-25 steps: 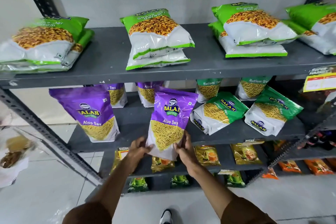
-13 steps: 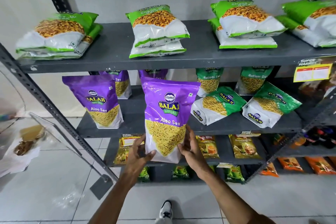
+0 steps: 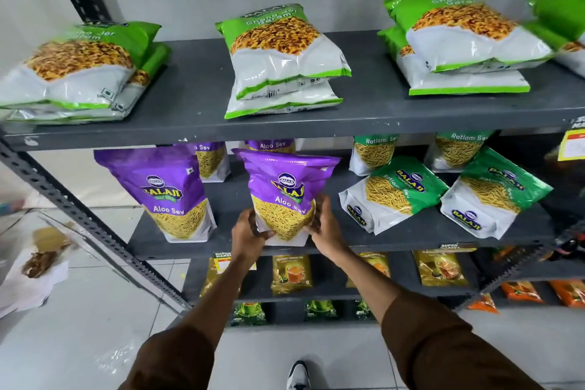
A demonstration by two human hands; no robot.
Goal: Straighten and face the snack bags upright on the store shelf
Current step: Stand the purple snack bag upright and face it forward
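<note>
Head view shows a big gray rack (image 3: 316,123) with much left to do. On the top shelf, every light green bag (image 3: 285,51) lies flat in piles. On the middle shelf, two dark green bags (image 3: 395,196) lean over sideways. One purple bag (image 3: 164,193) at the left stands up and faces out, so that one looks done. The middle purple bag (image 3: 285,196) sits near the front edge of the middle shelf. The left hand (image 3: 248,234) and right hand (image 3: 326,228) hold its bottom corners, fingers curled around it. It looks nearly straight.
</note>
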